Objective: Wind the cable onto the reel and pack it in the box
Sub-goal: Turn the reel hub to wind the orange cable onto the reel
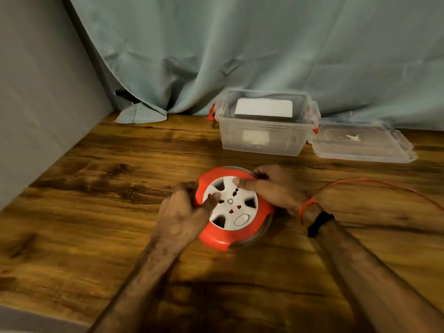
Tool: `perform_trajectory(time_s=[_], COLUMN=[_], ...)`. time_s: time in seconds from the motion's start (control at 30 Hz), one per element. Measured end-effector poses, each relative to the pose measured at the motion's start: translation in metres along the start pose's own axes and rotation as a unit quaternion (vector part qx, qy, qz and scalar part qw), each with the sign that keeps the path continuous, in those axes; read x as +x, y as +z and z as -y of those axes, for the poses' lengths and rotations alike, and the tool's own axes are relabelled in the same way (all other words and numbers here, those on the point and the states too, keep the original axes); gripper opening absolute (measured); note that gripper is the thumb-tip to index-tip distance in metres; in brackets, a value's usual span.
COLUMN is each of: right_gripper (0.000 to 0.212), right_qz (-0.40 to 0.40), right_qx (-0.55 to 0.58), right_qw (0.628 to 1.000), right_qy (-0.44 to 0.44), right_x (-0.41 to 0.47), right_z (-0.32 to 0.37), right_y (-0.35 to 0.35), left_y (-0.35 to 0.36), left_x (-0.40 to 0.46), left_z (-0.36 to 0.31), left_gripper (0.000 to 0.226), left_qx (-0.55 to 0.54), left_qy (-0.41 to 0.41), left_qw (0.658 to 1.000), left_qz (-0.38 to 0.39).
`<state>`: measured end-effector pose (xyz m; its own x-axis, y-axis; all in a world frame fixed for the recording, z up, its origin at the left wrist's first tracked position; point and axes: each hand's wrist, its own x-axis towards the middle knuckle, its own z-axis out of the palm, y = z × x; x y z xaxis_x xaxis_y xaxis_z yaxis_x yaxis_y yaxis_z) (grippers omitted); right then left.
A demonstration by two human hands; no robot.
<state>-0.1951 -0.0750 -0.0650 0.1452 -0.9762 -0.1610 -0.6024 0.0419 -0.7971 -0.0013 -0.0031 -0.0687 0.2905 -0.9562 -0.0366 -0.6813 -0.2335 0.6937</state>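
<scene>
I have both hands on the reel (234, 209), which lies flat on the wooden table (96, 188), so everything below is placed from that hold.

Beyond the hold and a little to its right, well apart, stands the clear box (264, 140) with red latches, open at the top, with something white and flat already inside it. Its lid (362, 145) lies flat just beside the box, on the right. Behind both hangs a pale curtain (240, 56).

The reel is an orange disc with a white spoked hub. My left hand (182, 212) grips its left rim, fingers curled over the edge and one fingertip pressed onto the white hub. My right hand (271, 186) holds the far right rim, thumb laid on the hub and fingers curled at the edge; I cannot tell whether they also pinch the cable there.

The orange cable (372, 182) runs loose from the right of the hold, past my right wrist, and off the right edge, so its full loose length is hidden.

My judgement: winding is under way but unfinished, since cable is loose on the table. What is left is to take up that length, carry the reel to the box, and likely close the lid.
</scene>
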Motion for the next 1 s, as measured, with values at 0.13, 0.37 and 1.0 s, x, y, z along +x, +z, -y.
perform_trajectory(time_s=[0.13, 0.37, 1.0], right_gripper=[0.039, 0.033, 0.028], right_qz=[-0.012, -0.058, -0.129], right_qx=[0.114, 0.231, 0.284], right_qw=[0.993, 0.970, 0.933], right_qy=[-0.002, -0.048, -0.177], right_x=[-0.005, -0.032, 0.012], right_z=[-0.003, 0.006, -0.004], right_y=[-0.008, -0.023, -0.051], left_y=[0.001, -0.009, 0.039], left_x=[0.005, 0.008, 0.044], left_z=[-0.007, -0.014, -0.044], left_gripper=[0.056, 0.042, 0.081], left_qx=[-0.040, -0.184, -0.616], left_qy=[0.025, 0.113, -0.023], left_qw=[0.999, 0.976, 0.624], left_qz=[-0.014, 0.018, 0.480])
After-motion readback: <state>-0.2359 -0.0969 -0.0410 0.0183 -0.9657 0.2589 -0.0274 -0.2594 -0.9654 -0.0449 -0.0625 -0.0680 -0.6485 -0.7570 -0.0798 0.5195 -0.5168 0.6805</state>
